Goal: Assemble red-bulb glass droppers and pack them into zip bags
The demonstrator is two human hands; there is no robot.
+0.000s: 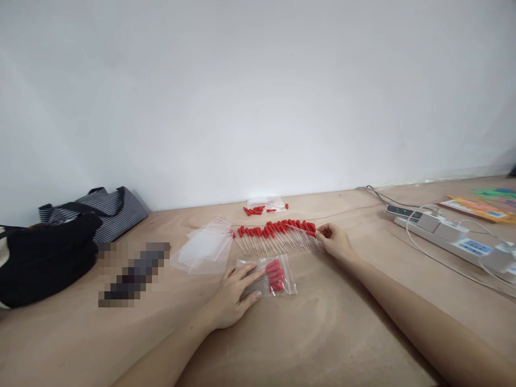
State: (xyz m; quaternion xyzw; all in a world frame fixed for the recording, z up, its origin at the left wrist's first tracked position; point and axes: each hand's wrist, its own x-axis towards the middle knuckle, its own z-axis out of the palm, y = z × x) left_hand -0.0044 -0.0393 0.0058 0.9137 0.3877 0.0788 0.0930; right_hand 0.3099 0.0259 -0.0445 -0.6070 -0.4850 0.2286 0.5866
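Observation:
My left hand point(236, 295) lies with fingers spread, their tips on the left part of a clear zip bag point(291, 290). Several red rubber bulbs point(276, 276) show inside that bag. At the right end of a row of droppers point(266, 230), my right hand point(335, 240) pinches a dropper point(310, 234) by its red bulb end, the clear tube pointing left. The row's droppers lie side by side, red bulbs away from me and thin clear tubes toward me. Flat clear bags point(205, 247) are piled left of the row.
Behind the row lie loose red bulbs point(253, 210) beside another clear bag point(266, 202). A power strip point(451, 236) with plugs and cables stands right. Coloured packets point(479, 208) lie beyond it. At left are a striped bag point(124, 215), a black bag point(48, 263) and a pixelated dark object point(135, 274).

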